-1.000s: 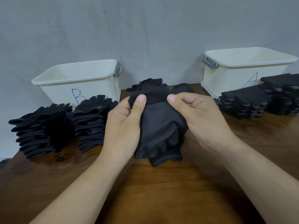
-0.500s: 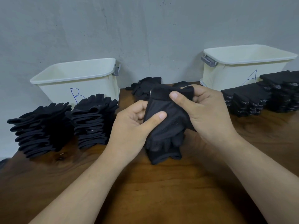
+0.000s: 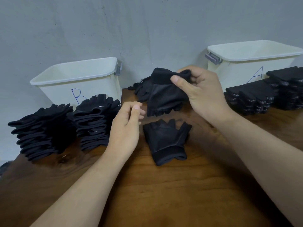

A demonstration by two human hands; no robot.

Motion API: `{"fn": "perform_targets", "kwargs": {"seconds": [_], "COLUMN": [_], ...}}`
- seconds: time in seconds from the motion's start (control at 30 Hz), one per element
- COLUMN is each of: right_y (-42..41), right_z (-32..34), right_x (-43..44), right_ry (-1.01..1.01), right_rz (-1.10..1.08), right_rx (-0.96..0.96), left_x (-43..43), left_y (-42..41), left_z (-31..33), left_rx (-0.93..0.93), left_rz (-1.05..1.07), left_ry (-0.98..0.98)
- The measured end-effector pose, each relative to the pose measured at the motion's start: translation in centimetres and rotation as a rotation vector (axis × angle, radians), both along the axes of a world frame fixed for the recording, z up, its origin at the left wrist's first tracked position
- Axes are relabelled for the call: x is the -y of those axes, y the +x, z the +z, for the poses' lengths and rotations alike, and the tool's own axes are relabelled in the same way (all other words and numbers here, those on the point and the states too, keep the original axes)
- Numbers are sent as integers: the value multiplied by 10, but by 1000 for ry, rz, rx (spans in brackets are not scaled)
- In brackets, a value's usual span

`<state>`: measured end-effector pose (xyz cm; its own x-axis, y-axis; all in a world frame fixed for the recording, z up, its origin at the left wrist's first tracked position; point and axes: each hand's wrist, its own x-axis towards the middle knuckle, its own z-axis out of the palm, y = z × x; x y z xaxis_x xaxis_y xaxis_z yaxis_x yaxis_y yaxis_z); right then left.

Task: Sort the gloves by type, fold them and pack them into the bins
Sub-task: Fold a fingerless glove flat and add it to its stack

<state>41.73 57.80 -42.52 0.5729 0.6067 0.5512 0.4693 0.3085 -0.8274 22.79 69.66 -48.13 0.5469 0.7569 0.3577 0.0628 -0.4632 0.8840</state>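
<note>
My right hand (image 3: 201,92) pinches a black fingerless glove (image 3: 164,95) by its cuff and holds it hanging above the table. A second black fingerless glove (image 3: 166,141) lies flat on the wooden table (image 3: 164,194) just below it, fingers pointing away from me. My left hand (image 3: 126,126) hovers beside both gloves with loosely curled fingers and holds nothing. Bin B (image 3: 78,79) stands at the back left, bin A (image 3: 252,61) at the back right. A small heap of loose black gloves (image 3: 141,89) lies between the bins.
Two stacks of folded black fingerless gloves (image 3: 65,126) stand in front of bin B. Stacks of folded black gloves with white grip dots (image 3: 265,94) stand in front of bin A. A grey wall runs behind the bins.
Both hands held the two gloves together before. Now my left hand has let go, one glove lies on the table, and my right hand has lifted the other up and back.
</note>
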Motion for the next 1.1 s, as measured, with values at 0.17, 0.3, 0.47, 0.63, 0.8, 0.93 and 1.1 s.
{"fn": "perform_targets", "kwargs": {"seconds": [0.17, 0.3, 0.47, 0.63, 0.8, 0.93, 1.1], "right_y": [11, 11, 6, -2, -13, -21, -15], "right_z": [-23, -43, -53, -58, -55, -56, -60], "right_x": [-33, -39, -41, -36, -12, 14, 47], "right_ry": [45, 48, 64, 42, -19, -144, -399], "right_rz": [33, 30, -33, -69, -4, 78, 243], "right_rx": [-17, 6, 34, 38, 57, 122, 348], "left_x": [-16, -20, -22, -23, -22, -20, -16], "left_y": [10, 13, 15, 16, 14, 11, 10], "left_z": [-18, -22, -25, -25, -23, -23, -18], "left_rx": [-112, -114, -116, -101, -87, -72, -73], "left_rz": [69, 69, 75, 82, 76, 62, 67], "left_ry": [-58, -87, -104, -114, -123, -122, -95]}}
